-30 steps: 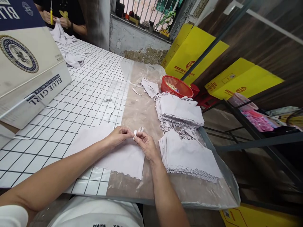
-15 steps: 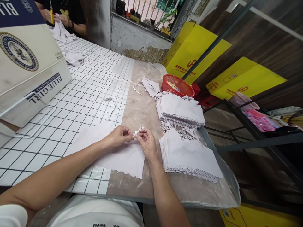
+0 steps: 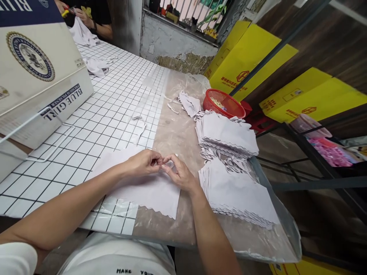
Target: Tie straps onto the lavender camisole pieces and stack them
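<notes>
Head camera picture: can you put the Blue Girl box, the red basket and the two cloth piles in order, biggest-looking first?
1. Blue Girl box
2. Front cloth pile and back cloth pile: unsure, the front one is nearer
3. Red basket

Ahead of you, a barred window (image 3: 197, 15) lets in daylight above a pale wall (image 3: 172, 38) whose lower part is rough and peeling. The counter (image 3: 120, 88) before you wears a white, black-gridded cover, and a dark metal rack (image 3: 318, 152) stands at your right.
</notes>
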`<state>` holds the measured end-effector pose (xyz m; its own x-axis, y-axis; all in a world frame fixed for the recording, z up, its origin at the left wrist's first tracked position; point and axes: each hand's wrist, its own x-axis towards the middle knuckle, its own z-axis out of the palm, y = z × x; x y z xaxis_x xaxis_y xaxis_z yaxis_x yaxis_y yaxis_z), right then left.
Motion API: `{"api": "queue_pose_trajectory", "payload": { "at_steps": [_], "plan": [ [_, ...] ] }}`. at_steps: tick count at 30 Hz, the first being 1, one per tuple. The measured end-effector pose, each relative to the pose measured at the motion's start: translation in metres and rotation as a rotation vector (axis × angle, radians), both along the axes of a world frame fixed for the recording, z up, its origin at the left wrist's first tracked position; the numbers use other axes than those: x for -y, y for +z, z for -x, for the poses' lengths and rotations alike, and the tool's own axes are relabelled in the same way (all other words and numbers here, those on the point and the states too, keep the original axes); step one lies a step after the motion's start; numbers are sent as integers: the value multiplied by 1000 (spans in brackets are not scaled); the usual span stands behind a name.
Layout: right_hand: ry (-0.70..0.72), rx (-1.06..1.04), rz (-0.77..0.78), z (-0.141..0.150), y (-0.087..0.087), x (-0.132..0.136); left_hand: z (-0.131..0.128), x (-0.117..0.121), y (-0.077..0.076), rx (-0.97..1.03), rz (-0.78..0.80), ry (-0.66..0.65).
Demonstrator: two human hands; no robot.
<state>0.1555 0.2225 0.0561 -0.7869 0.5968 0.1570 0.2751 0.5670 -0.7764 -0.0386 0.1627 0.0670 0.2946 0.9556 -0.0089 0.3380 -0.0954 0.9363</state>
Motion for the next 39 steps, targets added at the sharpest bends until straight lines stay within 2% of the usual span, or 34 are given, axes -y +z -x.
{"api": "queue_pose_trajectory", "payload": {
  "at_steps": [3, 10, 13, 17, 19, 27, 39],
  "plan": [
    [10, -6, 139, 1, -6, 0, 2, 0, 2, -23, 1, -13],
    [-2, -2, 197, 0, -5, 1, 2, 0, 1, -103, 3, -23],
    [-42, 4, 196, -1, -8, 3, 3, 3, -7, -232, -46, 8],
    [-90, -18, 189, 1, -21, 4, 5, 13, -26, -548, -185, 111],
    [-92, -25, 190, 4, -28, 4, 4, 19, -34, -608, -177, 147],
    [-106, -32, 145, 9, -37, 5, -3, 27, -45, -455, -90, 258],
    [-67, -65, 151, 11, -43, 7, -10, 28, -51, -444, -86, 235]
  ]
}}
